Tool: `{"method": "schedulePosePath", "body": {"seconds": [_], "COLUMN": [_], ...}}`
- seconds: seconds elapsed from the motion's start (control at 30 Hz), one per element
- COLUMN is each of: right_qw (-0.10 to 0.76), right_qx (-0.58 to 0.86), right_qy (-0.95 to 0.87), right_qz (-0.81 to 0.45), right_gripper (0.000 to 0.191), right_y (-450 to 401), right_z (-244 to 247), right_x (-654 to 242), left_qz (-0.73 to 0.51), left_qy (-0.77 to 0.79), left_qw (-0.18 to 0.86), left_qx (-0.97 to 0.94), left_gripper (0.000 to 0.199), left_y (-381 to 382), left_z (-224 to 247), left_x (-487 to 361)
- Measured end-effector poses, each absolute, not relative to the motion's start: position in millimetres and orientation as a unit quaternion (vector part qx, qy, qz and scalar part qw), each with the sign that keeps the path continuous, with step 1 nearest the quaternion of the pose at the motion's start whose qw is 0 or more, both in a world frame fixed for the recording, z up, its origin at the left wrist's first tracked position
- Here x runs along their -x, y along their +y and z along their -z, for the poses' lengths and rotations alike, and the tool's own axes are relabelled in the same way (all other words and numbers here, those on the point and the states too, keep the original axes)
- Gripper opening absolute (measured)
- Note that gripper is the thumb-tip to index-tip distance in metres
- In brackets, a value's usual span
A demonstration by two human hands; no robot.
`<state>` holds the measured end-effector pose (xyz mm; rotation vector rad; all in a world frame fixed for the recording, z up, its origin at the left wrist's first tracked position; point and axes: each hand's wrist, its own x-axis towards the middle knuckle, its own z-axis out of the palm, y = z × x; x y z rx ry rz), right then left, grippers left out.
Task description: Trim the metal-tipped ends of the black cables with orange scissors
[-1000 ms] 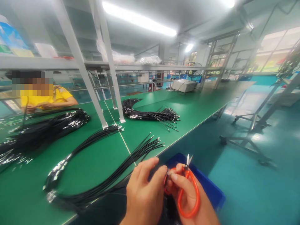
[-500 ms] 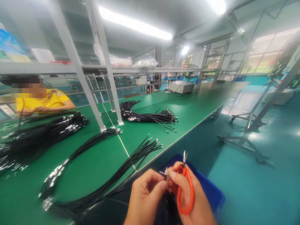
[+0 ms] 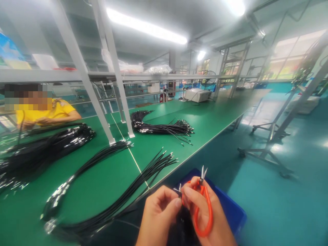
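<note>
The left hand [image 3: 159, 210] and right hand [image 3: 201, 206] are both bare, with smooth backs. The left thumb [image 3: 171, 211] is rounded at the tip, its nail [image 3: 177, 203] short. The 2 wrists [image 3: 147, 235] are uncovered too, down to the view's bottom edge. Finer detail on the skin is blurred.

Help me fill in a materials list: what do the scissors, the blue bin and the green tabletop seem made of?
Scissors: bright, glinting blades, likely steel; smooth orange handles, probably plastic-coated.
Blue bin: solid colour and smooth walls suggest moulded plastic.
Green tabletop: uniform colour, soft sheen; perhaps laminate or rubber matting, can't tell which.
</note>
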<state>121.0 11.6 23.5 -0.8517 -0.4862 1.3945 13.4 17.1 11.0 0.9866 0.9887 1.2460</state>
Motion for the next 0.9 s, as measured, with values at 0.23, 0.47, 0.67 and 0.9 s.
{"method": "schedulePosePath", "body": {"seconds": [0.23,0.47,0.67,0.9], "right_qw": [0.681,0.658,0.632,0.592], "right_qx": [0.428,0.440,0.468,0.434], "right_qy": [-0.318,-0.413,-0.589,-0.679], "right_qz": [-0.502,-0.451,-0.185,0.029], "right_gripper": [0.023,0.012,0.019,0.016], "right_y": [13.9,16.7,14.8,17.3], "right_z": [-23.8,-16.4,-5.0,-9.3], "right_x": [-127.3,-126.8,-131.8,-128.5], "left_qz": [-0.525,-0.537,-0.526,-0.517], "left_qy": [0.431,0.432,0.434,0.450], "left_qw": [0.598,0.591,0.580,0.538], "left_qx": [-0.426,-0.419,-0.445,-0.490], "left_gripper": [0.036,0.028,0.021,0.014], "left_y": [18.4,17.1,19.2,16.1], "left_z": [-6.5,-12.0,-13.7,-10.0], "left_x": [-10.1,-12.6,-7.9,-8.0]}}
